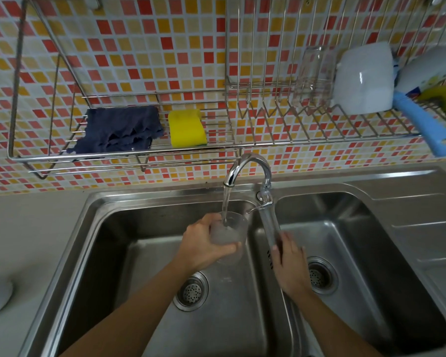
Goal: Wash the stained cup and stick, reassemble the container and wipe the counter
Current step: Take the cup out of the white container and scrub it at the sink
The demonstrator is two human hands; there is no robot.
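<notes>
Upright under the tap stream, the clear plastic cup (229, 234) sits over the left steel sink basin (129, 243), left hand (204, 243) fingers wrapped around it; right hand (289, 264) fingers rest open on the chrome tap lever (268, 225), nearer for shutting off.

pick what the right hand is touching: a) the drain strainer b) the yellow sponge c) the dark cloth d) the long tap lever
d, the right hand rests its fingers on the long tap lever between the two basins, while the left hand holds the cup under the running water.
</notes>
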